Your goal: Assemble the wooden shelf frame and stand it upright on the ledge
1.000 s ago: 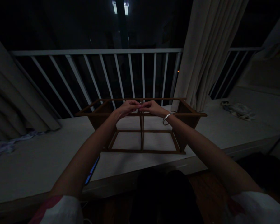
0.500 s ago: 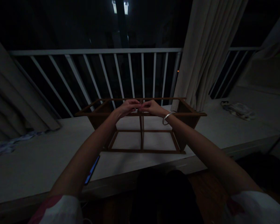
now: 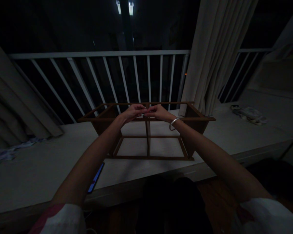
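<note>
A brown wooden frame (image 3: 127, 158) with a middle divider (image 3: 148, 139) stands on the pale window ledge in front of me. Over the centre of its top rail, my left hand (image 3: 133, 112) and my right hand (image 3: 158, 112) meet with fingertips pinched together. Whatever lies between the fingers is too small and dim to name. A silver bangle (image 3: 173, 124) circles my right wrist.
A lit phone (image 3: 95, 178) lies by the ledge's front edge, left of the frame. White railings (image 3: 100, 54) and a beige curtain (image 3: 210, 58) stand behind. Crumpled cloth (image 3: 249, 114) rests on the ledge (image 3: 51, 169) at right, patterned cloth (image 3: 12, 152) at left.
Both hands stay over the top rail, with only a slight shift of the pinched fingers. The wooden frame has not visibly moved.
</note>
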{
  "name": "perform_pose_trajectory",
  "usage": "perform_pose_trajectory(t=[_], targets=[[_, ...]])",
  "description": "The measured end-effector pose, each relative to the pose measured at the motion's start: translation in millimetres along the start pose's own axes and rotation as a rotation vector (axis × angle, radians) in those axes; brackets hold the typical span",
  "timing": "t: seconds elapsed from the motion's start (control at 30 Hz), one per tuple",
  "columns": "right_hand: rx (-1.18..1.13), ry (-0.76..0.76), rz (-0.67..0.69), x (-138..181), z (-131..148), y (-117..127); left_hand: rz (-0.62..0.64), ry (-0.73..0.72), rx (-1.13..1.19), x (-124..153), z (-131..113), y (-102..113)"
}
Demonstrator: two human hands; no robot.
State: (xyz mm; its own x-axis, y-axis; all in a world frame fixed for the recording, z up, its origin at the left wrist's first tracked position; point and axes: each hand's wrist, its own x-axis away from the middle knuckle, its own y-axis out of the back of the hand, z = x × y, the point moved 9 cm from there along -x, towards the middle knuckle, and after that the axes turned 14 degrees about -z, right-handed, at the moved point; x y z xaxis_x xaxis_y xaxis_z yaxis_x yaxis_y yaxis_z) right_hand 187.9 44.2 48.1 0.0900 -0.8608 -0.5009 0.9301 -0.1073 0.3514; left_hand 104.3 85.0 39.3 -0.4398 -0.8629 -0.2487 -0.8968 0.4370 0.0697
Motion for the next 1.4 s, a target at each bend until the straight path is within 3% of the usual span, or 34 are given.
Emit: perform_pose_trajectory(t=[0.3,1.4], targets=[[-0.024,0.040,0.043,-1.0,-0.7,-4.2,-0.007,0.030,0.012,-0.6,2.5,3.0],[-0.043,-0.032,0.020,-2.7,-6.9,-2.4,-0.012,0.021,-0.028,1.0,0.2,-0.3]])
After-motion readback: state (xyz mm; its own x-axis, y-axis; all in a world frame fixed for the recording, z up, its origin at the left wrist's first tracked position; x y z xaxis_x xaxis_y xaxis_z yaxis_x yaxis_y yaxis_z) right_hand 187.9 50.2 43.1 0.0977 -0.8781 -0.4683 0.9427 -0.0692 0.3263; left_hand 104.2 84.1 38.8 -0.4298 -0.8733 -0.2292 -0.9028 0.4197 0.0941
